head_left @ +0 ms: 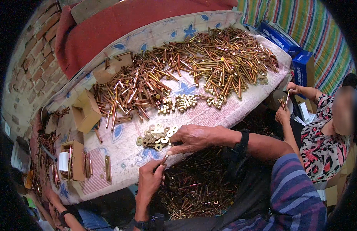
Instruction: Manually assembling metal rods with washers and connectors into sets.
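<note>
Above the table's near edge, my left hand [150,180] is closed around a thin brassy bolt [164,159], mostly hidden by the fingers. My right hand [197,138] reaches in from the right, thumb and fingers drawn together at the bolt's upper end. Whatever small piece the right fingers pinch is hidden. Just beyond them lies a loose heap of flat washers [158,146]. Behind the washers are clusters of small brass-coloured nuts [186,101]. A big pile of copper-coloured bolts and sleeves [136,86] spreads over the far side of the table.
The table's patterned cloth [120,154] shows at the front left. Left stand an open cardboard box [86,111] and a smaller box [77,169] with bolts. More bolts [197,188] lie below the table edge. A co-worker [321,154] at right holds bolts; another person's arm [70,221] shows lower left.
</note>
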### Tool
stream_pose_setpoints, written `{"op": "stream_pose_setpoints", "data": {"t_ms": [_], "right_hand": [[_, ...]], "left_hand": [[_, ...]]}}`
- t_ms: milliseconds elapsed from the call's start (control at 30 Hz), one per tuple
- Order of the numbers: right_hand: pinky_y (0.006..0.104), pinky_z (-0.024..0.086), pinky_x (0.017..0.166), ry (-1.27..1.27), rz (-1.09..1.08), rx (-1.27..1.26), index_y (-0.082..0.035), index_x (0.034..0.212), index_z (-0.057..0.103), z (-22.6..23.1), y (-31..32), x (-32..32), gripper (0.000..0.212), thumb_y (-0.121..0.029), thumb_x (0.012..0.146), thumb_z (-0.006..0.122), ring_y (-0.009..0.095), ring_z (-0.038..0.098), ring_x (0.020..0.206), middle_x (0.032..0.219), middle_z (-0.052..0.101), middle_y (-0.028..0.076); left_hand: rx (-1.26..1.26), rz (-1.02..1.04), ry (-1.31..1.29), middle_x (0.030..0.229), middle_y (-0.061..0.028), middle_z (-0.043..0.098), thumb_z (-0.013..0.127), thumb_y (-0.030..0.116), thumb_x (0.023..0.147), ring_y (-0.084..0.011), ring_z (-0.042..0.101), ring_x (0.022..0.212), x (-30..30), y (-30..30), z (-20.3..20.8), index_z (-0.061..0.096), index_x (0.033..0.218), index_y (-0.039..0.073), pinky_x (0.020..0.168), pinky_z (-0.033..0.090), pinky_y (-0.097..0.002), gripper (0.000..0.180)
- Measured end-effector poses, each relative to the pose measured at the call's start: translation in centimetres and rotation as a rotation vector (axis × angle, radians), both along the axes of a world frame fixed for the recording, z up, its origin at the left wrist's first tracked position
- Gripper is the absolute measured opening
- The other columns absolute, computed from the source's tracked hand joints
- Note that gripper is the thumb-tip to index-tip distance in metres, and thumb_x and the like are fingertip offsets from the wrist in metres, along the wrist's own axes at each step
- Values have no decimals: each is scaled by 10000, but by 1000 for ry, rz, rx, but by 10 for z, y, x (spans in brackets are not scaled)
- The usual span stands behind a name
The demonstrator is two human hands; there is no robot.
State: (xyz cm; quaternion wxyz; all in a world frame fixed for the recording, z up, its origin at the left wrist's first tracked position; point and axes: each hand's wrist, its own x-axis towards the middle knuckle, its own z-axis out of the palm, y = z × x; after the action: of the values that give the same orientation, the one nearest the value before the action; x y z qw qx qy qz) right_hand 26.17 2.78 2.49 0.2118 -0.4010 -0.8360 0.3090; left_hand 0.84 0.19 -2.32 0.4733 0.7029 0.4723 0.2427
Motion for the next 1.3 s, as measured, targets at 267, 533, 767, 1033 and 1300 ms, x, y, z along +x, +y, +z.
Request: {"op": "stream_pose_setpoints", "data": {"t_ms": [267, 533, 767, 1033, 1300], "right_hand": [[440, 454, 525, -65, -69, -240, 31, 730, 604, 4, 0, 0, 547, -454, 976, 544, 298, 587, 512, 570, 567, 175], [409, 561, 674, -297, -618, 247, -46, 976, 693, 11, 75, 68, 278, -300, 927, 591, 273, 699, 699, 749, 699, 128], [521, 490, 617, -691, -657, 437, 14, 938, 609, -24, 132, 145, 204, -33, 750, 547, 404, 670, 792, 800, 658, 243], [499, 462, 622, -630, -632, 453, 26, 776, 567, -33, 145, 151, 166, -113, 738, 648, 426, 602, 705, 704, 581, 245], [493, 452, 614, -520, -627, 457, 29, 729, 557, -23, 134, 146, 69, -32, 726, 588, 399, 606, 689, 715, 576, 248]], "left_hand": [[-45, 22, 31, 760, -103, 663, 612, 36, 880, -126, 601, 542, 4, -2, 8, 697, 1045, -23, 513, 483, -287, 194], [32, -32, 8, 818, -118, 694, 655, 53, 864, -153, 648, 589, -5, -8, -3, 700, 1026, -18, 548, 505, -293, 182], [149, -209, 38, 940, -190, 706, 715, 104, 828, -328, 685, 870, 9, -17, -14, 700, 1030, -6, 787, 527, -379, 232], [155, -319, 51, 903, -158, 699, 736, 174, 849, -249, 684, 834, 15, -24, -39, 695, 1018, -20, 747, 524, -340, 261], [33, -371, 63, 1064, -253, 672, 704, 197, 851, -383, 655, 1012, 22, -30, -34, 647, 1146, -41, 870, 518, -407, 383]]}}
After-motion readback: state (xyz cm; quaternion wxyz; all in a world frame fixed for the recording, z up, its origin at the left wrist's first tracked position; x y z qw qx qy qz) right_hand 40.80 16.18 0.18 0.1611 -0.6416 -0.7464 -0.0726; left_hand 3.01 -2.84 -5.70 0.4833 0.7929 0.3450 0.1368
